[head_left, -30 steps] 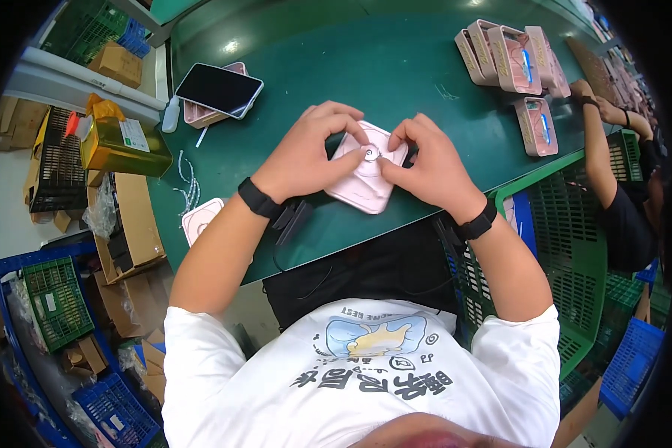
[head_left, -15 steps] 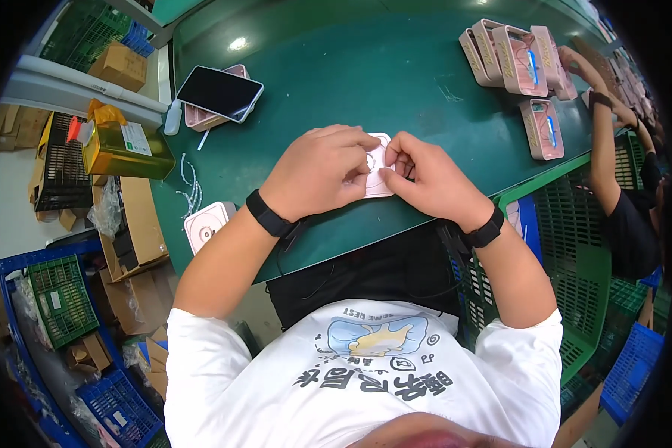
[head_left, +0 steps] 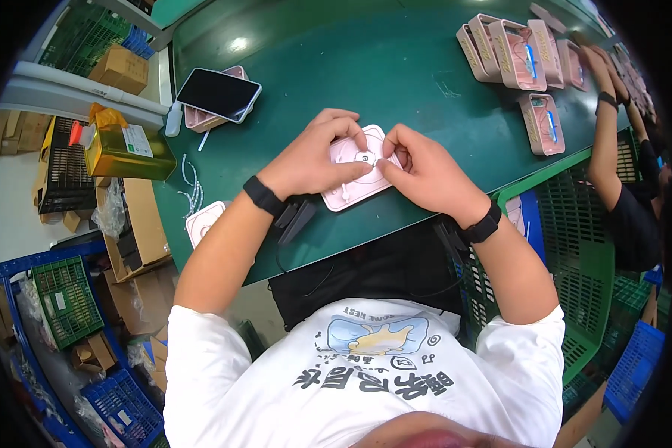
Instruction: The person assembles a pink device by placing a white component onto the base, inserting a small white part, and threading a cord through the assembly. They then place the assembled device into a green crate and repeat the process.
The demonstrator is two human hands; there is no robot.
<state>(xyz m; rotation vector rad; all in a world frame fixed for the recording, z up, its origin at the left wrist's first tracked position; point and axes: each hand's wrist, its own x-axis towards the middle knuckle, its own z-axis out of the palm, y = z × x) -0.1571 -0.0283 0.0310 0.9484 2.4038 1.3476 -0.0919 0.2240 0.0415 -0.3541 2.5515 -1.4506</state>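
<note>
A pale pink rounded casing (head_left: 342, 200) lies tilted on the green table in front of me. At its centre is a small round white part (head_left: 365, 157) with a dark spot. My left hand (head_left: 319, 155) reaches over the casing from the left, thumb and index finger closed about the round part. From the other side, my right hand (head_left: 428, 178) bends its fingers in at the casing's right edge, thumb tip close to the round part. Whatever lies within those curled fingers is hidden. A similar pink casing (head_left: 204, 222) sits beside my left forearm, partly covered by it.
A black-screened phone (head_left: 219, 95) rests on a pink case at the far left, near clear thin strips (head_left: 193, 187). Several pink cases (head_left: 517, 56) stand at the far right, near a co-worker's hands (head_left: 601, 71). A yellow can (head_left: 131, 151) stands left; a green crate (head_left: 567, 246) adjoins the right edge.
My left hand has drawn back and opened somewhat, uncovering more of the casing, which now sits turned and nearer. The co-worker's hands have moved among the cases at the far right.
</note>
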